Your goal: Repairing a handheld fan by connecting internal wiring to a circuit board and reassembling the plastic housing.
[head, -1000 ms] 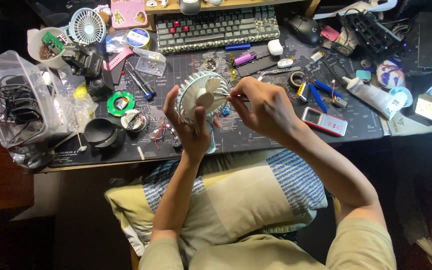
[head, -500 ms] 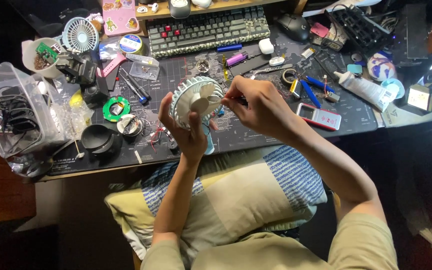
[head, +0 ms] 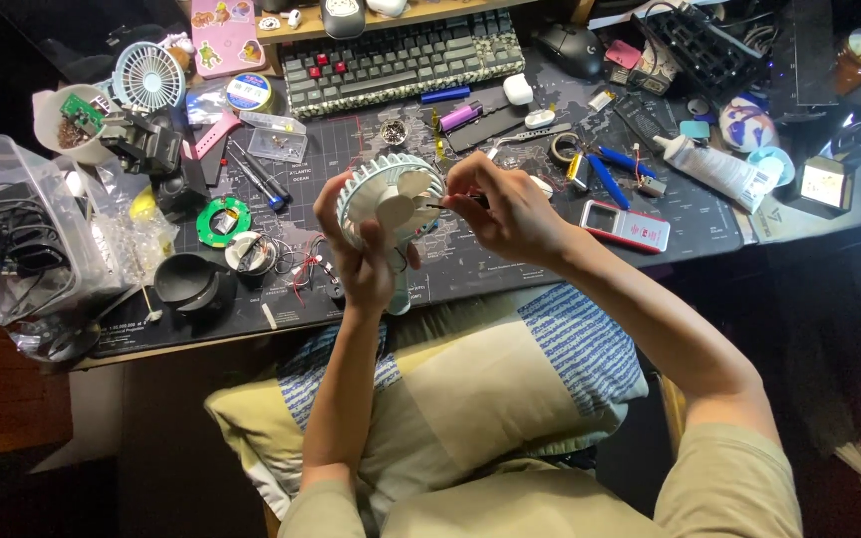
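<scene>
Handheld fan [head: 391,199], pale mint with white blades, sits clasped in my left grip [head: 363,261]; my right grip [head: 498,204] pinches a thin tool [head: 437,205] against it.

Both forearms reached forward; the left hand [head: 363,254] stood curled upward, the right hand [head: 505,209] pinched close beside it.

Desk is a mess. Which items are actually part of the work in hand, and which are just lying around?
In hand:
- small handheld fan, gripped by the left hand
- thin dark tool, pinched in the right hand at the fan's edge

Lying about:
- keyboard
- second small fan
- blue-handled pliers
- white tube
- clear plastic box of cables
- round green circuit board
</scene>
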